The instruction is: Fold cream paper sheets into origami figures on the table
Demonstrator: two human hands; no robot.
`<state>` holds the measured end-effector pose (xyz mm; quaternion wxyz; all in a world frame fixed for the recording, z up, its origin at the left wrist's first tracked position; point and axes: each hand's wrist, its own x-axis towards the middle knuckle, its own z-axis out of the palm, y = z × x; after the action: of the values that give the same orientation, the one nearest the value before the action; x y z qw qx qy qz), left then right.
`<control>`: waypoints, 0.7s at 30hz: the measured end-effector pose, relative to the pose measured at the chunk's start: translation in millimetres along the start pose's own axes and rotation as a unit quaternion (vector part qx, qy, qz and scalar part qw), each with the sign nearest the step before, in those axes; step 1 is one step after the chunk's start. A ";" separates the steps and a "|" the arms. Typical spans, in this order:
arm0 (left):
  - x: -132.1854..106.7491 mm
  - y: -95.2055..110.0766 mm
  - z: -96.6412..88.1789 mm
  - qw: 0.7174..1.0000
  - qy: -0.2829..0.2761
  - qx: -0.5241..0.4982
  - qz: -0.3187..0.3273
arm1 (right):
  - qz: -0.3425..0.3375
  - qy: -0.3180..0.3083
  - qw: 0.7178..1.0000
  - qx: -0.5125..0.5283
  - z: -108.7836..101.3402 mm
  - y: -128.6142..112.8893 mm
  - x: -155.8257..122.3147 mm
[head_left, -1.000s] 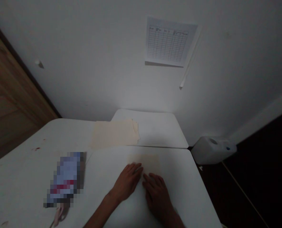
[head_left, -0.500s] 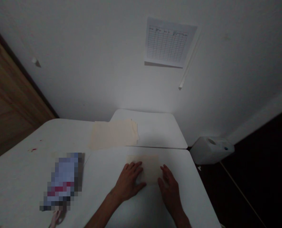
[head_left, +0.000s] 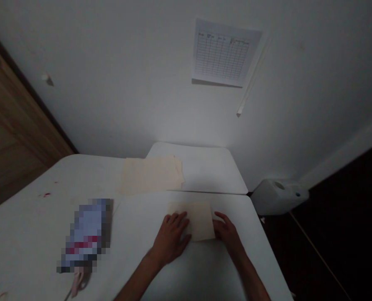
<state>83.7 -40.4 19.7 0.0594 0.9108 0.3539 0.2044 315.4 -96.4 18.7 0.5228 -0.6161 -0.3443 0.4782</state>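
On the nearer white folding table (head_left: 198,269), item one: a single sheet of manila paper (head_left: 198,221), lying flat between the two hands. Item two: the left hand (head_left: 171,238), open and palm down, fingers spread, its fingertips resting over the sheet's lower left part. Item three: the right hand (head_left: 228,234), fingers loosely curved against the sheet's right edge near the lower corner; whether it pinched the paper could not be told.

Item four: a stack of manila sheets (head_left: 150,175), slightly uneven at its right edge, lying beyond the single sheet near the seam with the farther white table (head_left: 211,169). Item five: a blurred packet (head_left: 85,234) with blue and red bands, too pixelated to identify, lying left of the left hand. Item six: a pale pink handle (head_left: 77,282), touching the packet's near end. Item seven: small red specks (head_left: 46,195) on the tabletop at left.

Beyond the tables: a white plastic jerry can (head_left: 278,196) beside the right corner, a printed grid chart (head_left: 225,52) on the white wall (head_left: 110,83), and a wooden door panel (head_left: 13,129) at far left.
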 end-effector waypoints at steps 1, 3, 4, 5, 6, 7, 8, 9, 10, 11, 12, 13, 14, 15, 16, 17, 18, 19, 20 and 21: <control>-0.4 -0.2 0.9 1.000 0.004 0.000 0.000 | -0.006 -0.018 1.000 -0.015 -1.3 -1.5 -1.7; -1.4 -0.5 3.1 1.000 0.015 -0.008 0.001 | -0.019 -0.046 0.998 -0.048 -3.2 -4.3 -5.4; -2.0 -0.6 4.2 1.000 0.019 -0.016 0.003 | -0.025 -0.055 0.996 -0.067 -3.7 -5.2 -7.0; -2.4 -0.4 5.0 0.999 0.021 -0.028 0.008 | -0.031 -0.060 0.994 -0.088 -3.9 -5.8 -8.1; -2.8 -0.1 5.6 0.999 0.018 -0.043 0.016 | -0.038 -0.060 0.991 -0.109 -3.8 -6.0 -8.8; -3.1 0.3 5.7 0.998 0.014 -0.061 0.025 | -0.046 -0.059 0.989 -0.128 -3.4 -6.0 -9.2; -3.3 0.9 5.6 0.996 0.010 -0.079 0.035 | -0.056 -0.056 0.987 -0.142 -2.9 -5.7 -9.3; -3.5 1.5 5.1 0.994 0.006 -0.096 0.043 | -0.068 -0.053 0.985 -0.152 -2.2 -5.4 -9.2; -3.8 2.0 4.5 0.993 0.003 -0.110 0.049 | -0.080 -0.051 0.983 -0.158 -1.6 -5.1 -9.1; -4.2 2.6 3.8 0.991 0.004 -0.120 0.050 | -0.088 -0.051 0.981 -0.162 -1.2 -4.8 -8.8; -4.7 3.3 3.2 0.991 0.006 -0.127 0.049 | -0.094 -0.052 0.981 -0.164 -0.9 -4.5 -8.6; -5.2 4.1 2.6 0.990 0.011 -0.132 0.047 | -0.095 -0.053 0.980 -0.164 -0.9 -4.2 -8.5; -5.6 5.3 2.2 0.990 0.015 -0.135 0.046 | -0.094 -0.057 0.981 -0.161 -1.1 -4.0 -8.3; -5.8 6.8 1.9 0.989 0.019 -0.139 0.043 | -0.093 -0.062 0.981 -0.156 -1.5 -3.7 -8.1; -5.5 8.7 1.8 0.989 0.023 -0.142 0.039 | -0.092 -0.070 0.982 -0.148 -2.1 -3.4 -7.9; -4.8 11.1 1.9 0.989 0.026 -0.143 0.031 | -0.093 -0.079 0.983 -0.138 -2.7 -3.3 -7.8; -3.6 13.6 2.1 0.989 0.027 -0.142 0.022 | -0.095 -0.089 0.983 -0.130 -3.2 -3.2 -7.7; -2.1 16.2 2.5 0.990 0.027 -0.140 0.010 | -0.098 -0.096 0.982 -0.126 -3.5 -3.4 -7.6; -0.5 18.7 3.0 0.990 0.029 -0.138 0.001 | -0.103 -0.098 0.981 -0.128 -3.6 -3.9 -7.6; 1.0 20.7 3.7 0.990 0.033 -0.136 -0.006 | -0.110 -0.096 0.980 -0.138 -3.5 -4.8 -7.6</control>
<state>98.7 -54.9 21.9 0.1720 0.8847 0.3304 0.2802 316.7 -103.5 25.1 0.4466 -0.5918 -0.5210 0.4230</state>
